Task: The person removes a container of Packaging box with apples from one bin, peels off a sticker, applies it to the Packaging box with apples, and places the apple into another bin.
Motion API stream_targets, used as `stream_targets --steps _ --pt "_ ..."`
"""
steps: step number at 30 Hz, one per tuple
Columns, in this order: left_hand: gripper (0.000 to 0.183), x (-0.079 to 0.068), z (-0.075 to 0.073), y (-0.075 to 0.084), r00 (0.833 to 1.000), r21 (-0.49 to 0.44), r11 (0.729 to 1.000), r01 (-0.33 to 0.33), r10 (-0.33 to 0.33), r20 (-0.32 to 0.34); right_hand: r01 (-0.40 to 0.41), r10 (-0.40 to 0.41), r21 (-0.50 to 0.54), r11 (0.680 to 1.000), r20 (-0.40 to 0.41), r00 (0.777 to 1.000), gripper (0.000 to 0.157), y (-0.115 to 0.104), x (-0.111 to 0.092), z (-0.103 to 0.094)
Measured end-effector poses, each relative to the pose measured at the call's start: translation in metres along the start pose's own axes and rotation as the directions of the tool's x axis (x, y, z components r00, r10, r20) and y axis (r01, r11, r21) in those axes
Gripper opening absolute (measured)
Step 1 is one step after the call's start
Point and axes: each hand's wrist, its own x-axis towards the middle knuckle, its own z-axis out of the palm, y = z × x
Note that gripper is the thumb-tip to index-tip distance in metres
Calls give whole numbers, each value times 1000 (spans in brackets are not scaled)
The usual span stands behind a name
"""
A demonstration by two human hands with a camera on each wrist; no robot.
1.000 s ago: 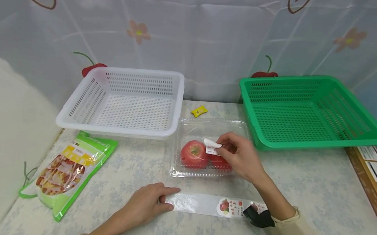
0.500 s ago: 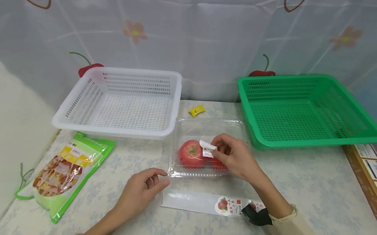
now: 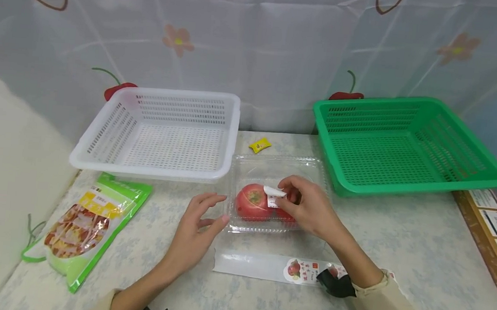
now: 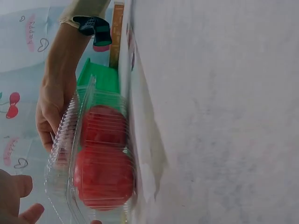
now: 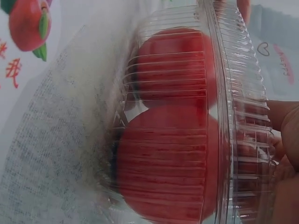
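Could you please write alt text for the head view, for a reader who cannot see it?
A person's right hand pinches a curled white label over a clear plastic container of two red fruits, while the left hand is open beside it. A white basket and a green basket stand behind; a sticker strip lies in front.

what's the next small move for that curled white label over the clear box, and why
Probably lay the label flat on the clear box and press it down. The right hand's grip pinches the label over the box, and the label's upper edge curls up rather than lying flat. Whether any of it already touches the box is hard to tell.
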Motion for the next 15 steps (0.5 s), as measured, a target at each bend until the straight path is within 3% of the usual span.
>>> stream_targets --steps 6,15 --pt "35 15 7 2 997 -68 995 73 -70 44 6 -8 -78 997 -29 1000 32 -2 3 3" --pt "30 21 6 2 986 -133 978 161 -153 68 35 -42 -109 993 -64 997 26 -5 1 2"
